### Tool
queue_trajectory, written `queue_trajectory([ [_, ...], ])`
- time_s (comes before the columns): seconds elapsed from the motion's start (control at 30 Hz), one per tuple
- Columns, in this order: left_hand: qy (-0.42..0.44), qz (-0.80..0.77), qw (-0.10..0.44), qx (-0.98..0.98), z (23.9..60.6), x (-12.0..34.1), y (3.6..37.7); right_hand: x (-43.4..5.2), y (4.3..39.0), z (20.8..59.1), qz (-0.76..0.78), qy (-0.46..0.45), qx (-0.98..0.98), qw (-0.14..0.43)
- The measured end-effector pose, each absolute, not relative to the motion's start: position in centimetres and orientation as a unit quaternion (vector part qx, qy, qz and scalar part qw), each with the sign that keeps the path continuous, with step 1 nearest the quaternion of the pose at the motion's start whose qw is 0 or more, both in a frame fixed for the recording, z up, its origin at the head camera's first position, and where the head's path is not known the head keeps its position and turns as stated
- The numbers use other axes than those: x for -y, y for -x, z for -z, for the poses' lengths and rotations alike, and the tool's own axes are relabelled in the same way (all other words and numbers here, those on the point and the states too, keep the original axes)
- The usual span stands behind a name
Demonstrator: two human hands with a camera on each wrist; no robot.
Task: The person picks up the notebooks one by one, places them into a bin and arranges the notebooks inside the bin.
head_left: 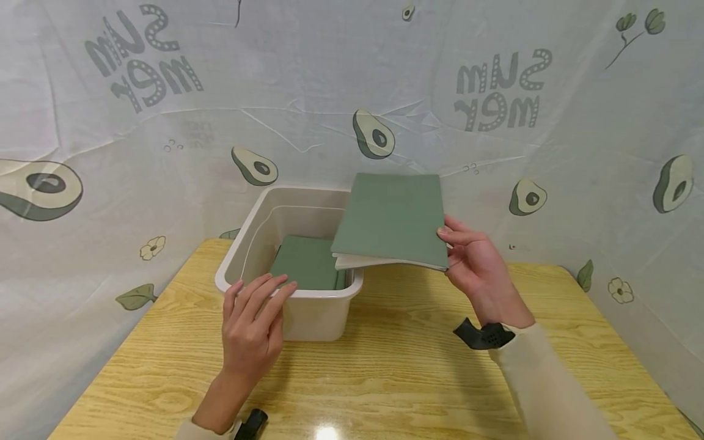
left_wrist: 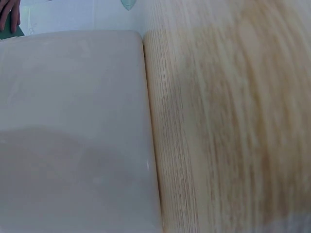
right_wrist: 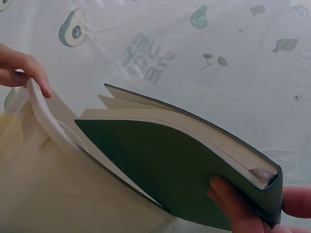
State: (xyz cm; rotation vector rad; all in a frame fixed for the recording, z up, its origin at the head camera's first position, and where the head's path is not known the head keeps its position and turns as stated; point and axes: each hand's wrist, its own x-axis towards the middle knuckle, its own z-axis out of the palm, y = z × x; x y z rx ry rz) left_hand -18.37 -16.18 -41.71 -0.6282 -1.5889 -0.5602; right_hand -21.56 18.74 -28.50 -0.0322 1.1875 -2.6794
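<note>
My right hand [head_left: 475,263] holds a green-covered book [head_left: 393,217] by its right edge, raised beside and partly over the right rim of a beige plastic bin [head_left: 313,315]. In the right wrist view the book [right_wrist: 160,155] tilts, its cream pages showing and the covers parted at the far side. My left hand [head_left: 253,324] grips the bin's front rim, fingers hooked over the top. Inside the bin lies more green-covered material [head_left: 308,263], probably another book, partly hidden by the rim and the held book. The left wrist view mostly shows the bin's outer wall [left_wrist: 73,121].
The bin stands on a wood-grain table [head_left: 385,379], towards its far left. Behind and around the table hangs a pale sheet [head_left: 308,73] printed with avocados and lettering. Black wrist straps [head_left: 484,335] sit on both wrists.
</note>
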Motion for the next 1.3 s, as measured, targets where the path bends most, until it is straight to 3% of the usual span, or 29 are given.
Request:
queue_trajectory([
  [1.3,0.271,0.25,0.619,0.693,41.7,16.1,18.3,-8.2,25.2,29.7,0.848,-0.009,-0.523,0.088],
])
